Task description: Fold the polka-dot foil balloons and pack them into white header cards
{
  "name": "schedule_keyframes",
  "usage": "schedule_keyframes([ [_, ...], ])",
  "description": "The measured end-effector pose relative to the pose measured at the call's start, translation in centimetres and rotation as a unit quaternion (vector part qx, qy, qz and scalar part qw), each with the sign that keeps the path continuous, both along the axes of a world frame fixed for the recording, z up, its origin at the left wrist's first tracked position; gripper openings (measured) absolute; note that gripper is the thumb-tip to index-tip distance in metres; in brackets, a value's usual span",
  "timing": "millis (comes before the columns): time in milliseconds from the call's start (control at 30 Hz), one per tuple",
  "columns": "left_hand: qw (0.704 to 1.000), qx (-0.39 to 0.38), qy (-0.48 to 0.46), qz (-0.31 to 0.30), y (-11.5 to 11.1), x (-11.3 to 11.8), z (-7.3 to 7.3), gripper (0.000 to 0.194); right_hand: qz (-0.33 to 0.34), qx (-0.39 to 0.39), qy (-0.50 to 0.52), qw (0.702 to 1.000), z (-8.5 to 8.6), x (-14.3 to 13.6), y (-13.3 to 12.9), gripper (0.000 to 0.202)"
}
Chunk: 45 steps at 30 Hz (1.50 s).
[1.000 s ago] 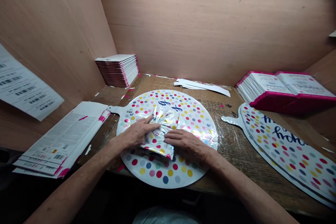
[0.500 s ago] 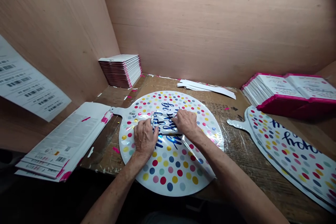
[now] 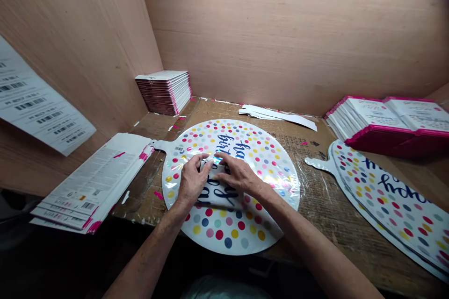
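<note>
A round foil balloon [image 3: 228,231], white with coloured dots and dark blue "happy birthday" lettering, lies flat before me, its tail pointing left. My left hand [image 3: 192,177] rests over its middle, thumb and fingers curved with a gap between them. Facing it, my right hand [image 3: 238,173] is over the lettering, thumb and index finger apart. Between the fingertips the foil is shiny, and I cannot make out anything separate held there. A crease runs across the balloon just below my hands.
More dotted balloons [image 3: 393,196] lie stacked at right, below pink-edged card packs [image 3: 379,114]. Printed white cards [image 3: 87,182] overhang the front edge at left. A card stack [image 3: 164,93] stands in the back corner. White paper strips [image 3: 277,116] lie along the back wall; a barcode sheet [image 3: 38,103] hangs left.
Both hands have loosened from a closed hold on a shiny folded piece over the balloon's middle. The fingers are now apart, and the right hand has shifted slightly left and lower.
</note>
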<state>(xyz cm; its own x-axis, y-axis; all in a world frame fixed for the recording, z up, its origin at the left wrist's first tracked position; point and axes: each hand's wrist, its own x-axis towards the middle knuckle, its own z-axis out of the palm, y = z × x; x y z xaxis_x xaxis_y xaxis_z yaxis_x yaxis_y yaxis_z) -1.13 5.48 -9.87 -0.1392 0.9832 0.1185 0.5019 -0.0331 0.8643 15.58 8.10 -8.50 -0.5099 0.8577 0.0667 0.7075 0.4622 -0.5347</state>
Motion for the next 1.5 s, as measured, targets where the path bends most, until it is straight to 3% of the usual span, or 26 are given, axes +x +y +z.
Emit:
schedule_keyframes([
  [67, 1.000, -0.002, -0.014, -0.008, -0.6, -0.1, 0.5, 0.038, -0.004, -0.031, 0.016, 0.999, -0.3, -0.5, -1.0, 0.022],
  [133, 1.000, 0.001, -0.005, 0.004, -1.2, -1.4, 0.6, 0.039, 0.001, -0.050, -0.001, 0.999, -0.3, -0.8, -1.7, 0.027],
  [233, 0.990, 0.034, 0.115, 0.078, -2.0, -6.0, 0.7, 0.038, -0.001, -0.040, 0.007, 0.999, -0.4, 0.3, -2.2, 0.033],
  [300, 0.944, 0.054, 0.287, 0.152, -2.8, -10.1, 0.9, 0.036, -0.022, -0.051, 0.033, 0.998, -0.7, 1.7, -2.4, 0.036],
  [367, 0.873, 0.011, 0.450, 0.187, -3.6, -13.5, 1.3, 0.038, -0.035, -0.075, 0.050, 0.995, -1.3, 3.2, -2.5, 0.040],
  [467, 0.808, -0.109, 0.560, 0.145, -3.9, -16.4, 1.5, 0.042, -0.028, -0.093, 0.058, 0.994, -1.9, 4.4, -2.8, 0.042],
  [600, 0.799, -0.158, 0.576, 0.077, -2.5, -17.9, 2.3, 0.044, -0.027, -0.084, 0.074, 0.993, -2.2, 4.3, -3.0, 0.043],
  [733, 0.789, -0.155, 0.592, 0.055, -1.7, -18.9, 4.7, 0.040, -0.027, -0.076, 0.099, 0.992, -2.2, 4.1, -3.0, 0.044],
  [833, 0.780, -0.104, 0.613, 0.072, -2.5, -17.7, 6.4, 0.039, -0.036, -0.078, 0.155, 0.984, -1.9, 4.9, -3.2, 0.044],
  [900, 0.790, -0.013, 0.610, 0.053, -3.2, -15.6, 6.5, 0.038, -0.074, -0.080, 0.204, 0.973, -1.7, 6.2, -3.4, 0.044],
  [1000, 0.824, 0.155, 0.540, -0.072, -3.5, -11.8, 5.1, 0.034, -0.177, -0.058, 0.270, 0.945, -1.5, 9.1, -3.7, 0.048],
  [1067, 0.835, 0.205, 0.481, -0.170, -3.1, -9.8, 3.7, 0.036, -0.233, -0.049, 0.293, 0.926, -1.4, 11.1, -4.1, 0.051],
  [1167, 0.847, 0.192, 0.422, -0.262, -2.1, -7.7, 1.5, 0.039, -0.242, -0.063, 0.284, 0.926, -1.3, 12.9, -5.4, 0.050],
  [1300, 0.878, 0.164, 0.362, -0.265, -1.8, -4.9, -0.1, 0.029, -0.204, -0.084, 0.228, 0.949, -1.2, 11.6, -7.1, 0.044],
  [1367, 0.867, 0.161, 0.374, -0.289, -2.2, -3.3, -0.1, 0.037, -0.176, -0.094, 0.210, 0.957, -1.3, 10.2, -7.6, 0.041],
  [1500, 0.808, 0.133, 0.478, -0.316, -3.0, -0.8, 0.5, 0.040, -0.108, -0.094, 0.195, 0.970, -1.7, 7.8, -7.9, 0.038],
])
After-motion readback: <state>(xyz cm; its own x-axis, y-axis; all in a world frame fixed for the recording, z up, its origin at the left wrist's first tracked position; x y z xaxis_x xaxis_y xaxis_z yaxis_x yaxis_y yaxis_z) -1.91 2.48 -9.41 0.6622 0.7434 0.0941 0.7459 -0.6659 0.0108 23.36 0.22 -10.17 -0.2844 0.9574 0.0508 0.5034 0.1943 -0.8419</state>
